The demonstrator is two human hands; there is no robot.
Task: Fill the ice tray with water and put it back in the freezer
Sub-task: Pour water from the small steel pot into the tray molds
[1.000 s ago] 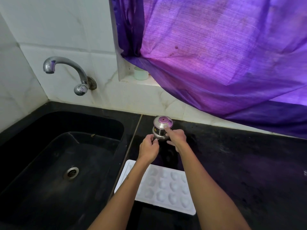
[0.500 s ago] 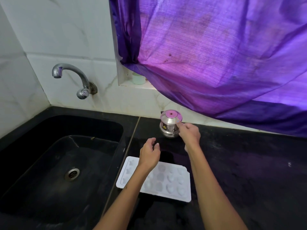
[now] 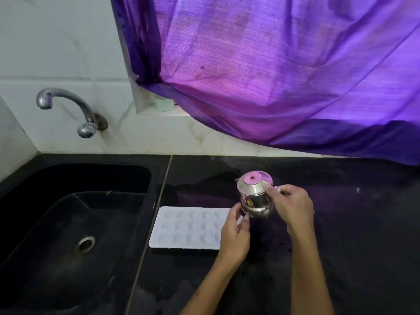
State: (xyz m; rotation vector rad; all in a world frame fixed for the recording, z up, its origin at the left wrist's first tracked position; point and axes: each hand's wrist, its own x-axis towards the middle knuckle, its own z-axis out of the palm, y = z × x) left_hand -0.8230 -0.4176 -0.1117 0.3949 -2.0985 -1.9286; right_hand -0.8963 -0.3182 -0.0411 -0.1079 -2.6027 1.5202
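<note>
A white ice tray (image 3: 188, 228) with several shaped cells lies flat on the black counter (image 3: 352, 223), just right of the sink. A small steel jug (image 3: 253, 196) with a pink-lit lid hovers at the tray's right end. My right hand (image 3: 293, 208) grips the jug by its handle side, thumb on the lid's rim. My left hand (image 3: 235, 235) sits over the tray's right end, fingers curled just under the jug's base; whether they touch it is unclear.
A black sink (image 3: 68, 235) with a steel drain fills the left. A chrome tap (image 3: 66, 105) juts from the white tiled wall above it. A purple curtain (image 3: 272, 76) hangs over the counter's back. A pale cup (image 3: 164, 103) stands on the window ledge.
My right hand has brought the jug from the back of the counter towards me, to the tray's right end. My left hand has followed to just below the jug.
</note>
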